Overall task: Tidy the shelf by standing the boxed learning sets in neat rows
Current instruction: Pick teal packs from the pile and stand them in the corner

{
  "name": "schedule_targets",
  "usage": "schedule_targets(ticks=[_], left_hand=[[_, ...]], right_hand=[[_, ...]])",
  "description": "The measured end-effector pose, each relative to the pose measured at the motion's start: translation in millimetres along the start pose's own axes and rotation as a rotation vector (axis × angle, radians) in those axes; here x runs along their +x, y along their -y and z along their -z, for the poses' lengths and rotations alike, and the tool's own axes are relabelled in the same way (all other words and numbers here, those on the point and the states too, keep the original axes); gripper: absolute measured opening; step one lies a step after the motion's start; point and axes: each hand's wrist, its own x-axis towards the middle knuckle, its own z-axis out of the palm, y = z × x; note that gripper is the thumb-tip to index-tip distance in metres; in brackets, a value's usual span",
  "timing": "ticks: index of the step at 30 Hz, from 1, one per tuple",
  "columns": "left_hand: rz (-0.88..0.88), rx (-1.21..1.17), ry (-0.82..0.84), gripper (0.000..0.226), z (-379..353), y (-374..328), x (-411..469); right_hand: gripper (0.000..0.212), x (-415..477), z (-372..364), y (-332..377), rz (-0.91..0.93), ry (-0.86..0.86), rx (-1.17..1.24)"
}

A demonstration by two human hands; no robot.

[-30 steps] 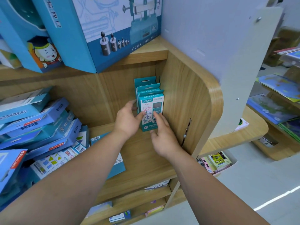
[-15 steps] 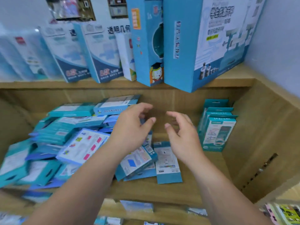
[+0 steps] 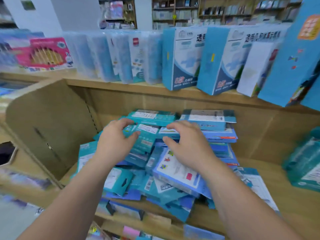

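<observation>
— Wooden shop shelving is surrounding me, and the shelf board (image 3: 256, 163) I am leaning over is carrying the mess.
— How far are you getting?
— Not far, I am judging. A few teal packs (image 3: 304, 163) are standing upright at the far right end of the board, well apart from the rest, and that is looking like the only row begun. The heap of boxed sets (image 3: 174, 172) is lying flat and crooked in the middle, box overlapping box, some hanging over the front edge.
— And your hands?
— Both are hovering over the top of the heap. My left hand (image 3: 116, 144) is holding its fingers spread and half-curled, thumb pointing toward a small teal box (image 3: 147, 135); my right hand (image 3: 188, 146) is mirroring it just beside, fingers bent and gapped. Neither is gripping anything. Everything is smearing with motion, so my left fingertips may be brushing that box; I cannot tell.
— So what is remaining?
— Nearly all of it: the whole heap is waiting to be lifted, turned upright and lined up beside those standing packs. Only the tall boxes (image 3: 183, 58) on the level above are standing in order.
</observation>
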Motion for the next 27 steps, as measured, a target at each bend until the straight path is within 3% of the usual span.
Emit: schedule_targets(ticks=[3, 8, 15, 21, 27], left_hand=[[-0.11, 0.049, 0.079, 0.054, 3.0, 27.4, 33.2], [-0.243, 0.131, 0.29, 0.052, -6.4, 34.9, 85.7], [-0.327, 0.22, 0.557, 0.07, -39.5, 33.5, 129.1], [-0.476, 0.252, 0.487, 0.063, -50.0, 36.3, 137.1], [-0.712, 0.324, 0.258, 0.039, -40.5, 30.6, 133.7]], right_hand=[[0.05, 28.5, -12.2, 14.4, -0.078, 0.075, -0.224], [0.052, 52.9, -24.0, 20.0, -0.211, 0.13, -0.397], [0.047, 44.7, -33.8, 12.7, -0.281, 0.068, -0.387], [0.046, 37.5, -33.0, 0.4, -0.26, -0.005, -0.324], [0.051, 37.1, -26.2, -8.8, -0.218, -0.079, -0.158]])
